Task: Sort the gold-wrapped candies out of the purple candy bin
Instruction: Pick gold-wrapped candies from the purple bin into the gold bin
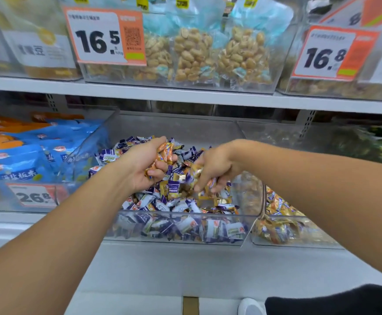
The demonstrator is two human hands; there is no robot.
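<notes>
Gold-wrapped candies (pixel 162 153) clutched in left hand (pixel 144 164); right hand (pixel 212 169) pinching more just beside, above purple candy bin (pixel 180 226).

head view | looks forward and down | close over clear bin (pixel 180 220) on store shelf (pixel 185 94)

Both bare forearms reach forward and converge toward centre frame. Left hand (pixel 144 164): palm turned up and inward, fingers curled, thumb side away from the camera, gripping a bunch of gold-wrapped candies (pixel 162 155). Right hand (pixel 215 167): wrist bent down, knuckles up, fingers pointing downward and pinched together on more gold wrappers; fingertips blurred. The hands sit near each other, not touching.
</notes>
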